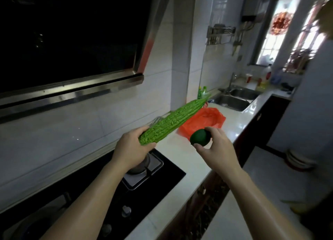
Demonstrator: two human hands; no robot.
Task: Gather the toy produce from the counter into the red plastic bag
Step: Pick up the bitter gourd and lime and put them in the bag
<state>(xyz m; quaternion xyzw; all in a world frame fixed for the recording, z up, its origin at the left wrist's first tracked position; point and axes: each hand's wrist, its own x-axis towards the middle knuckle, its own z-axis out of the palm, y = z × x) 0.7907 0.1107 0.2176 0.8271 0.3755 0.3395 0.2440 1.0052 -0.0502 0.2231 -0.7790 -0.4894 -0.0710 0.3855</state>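
Seen from the head camera, a person stands at a white kitchen counter [182,156] with both bare arms stretched forward. A crumpled red plastic bag [213,118] lies on the counter with its mouth open upward. The left hand [132,149] is held in the air just short of the bag and to its left, fingers curled round the thick end of a long, bumpy, bright green toy bitter melon [173,120]. The melon slants up and away, and its pointed tip reaches past the bag's left edge. The right hand [214,147] is also lifted, just in front of the bag, pinching a small, round, dark green toy fruit [200,137] between thumb and fingertips; the fruit covers the bag's near edge in this view. Nearer the person than the bag, below the left hand, a black glass gas stove [162,182] is set into the counter. Beyond the bag lies a steel double sink [223,100], with green bottles [202,92] by the tiled wall. High to the left of the bag hangs a dark range hood [63,41].
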